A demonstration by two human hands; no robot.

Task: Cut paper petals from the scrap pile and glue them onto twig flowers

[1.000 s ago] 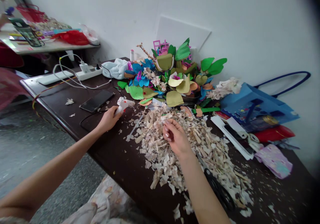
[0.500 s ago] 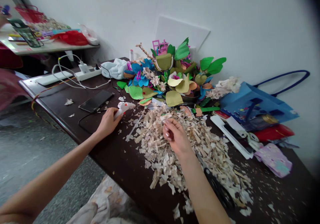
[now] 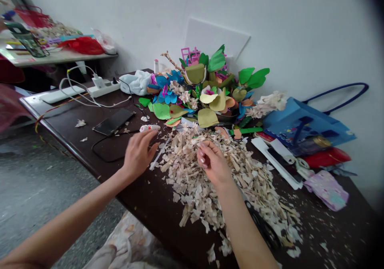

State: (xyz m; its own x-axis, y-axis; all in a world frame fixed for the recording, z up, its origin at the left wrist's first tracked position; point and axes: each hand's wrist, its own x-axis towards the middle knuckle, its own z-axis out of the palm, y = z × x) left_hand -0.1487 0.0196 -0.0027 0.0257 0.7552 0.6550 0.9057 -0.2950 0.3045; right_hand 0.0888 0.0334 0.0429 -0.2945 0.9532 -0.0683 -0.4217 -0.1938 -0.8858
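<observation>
My left hand is open above the dark table, fingers apart, just in front of a small white glue gun that lies on the tabletop with its black cord. Over the heap of pale dried scraps, my right hand is closed in a pinch. What its fingertips hold, if anything, is too small to name. Black-handled scissors lie partly under my right forearm, on the heap.
Behind the heap stand colourful craft flowers. A phone and a power strip lie at the left. At the right are a blue bag, a white tray and a purple cloth.
My left hand has let go of the white glue gun, opened and moved a little right and nearer to me. My right hand has barely moved and stays pinched.
</observation>
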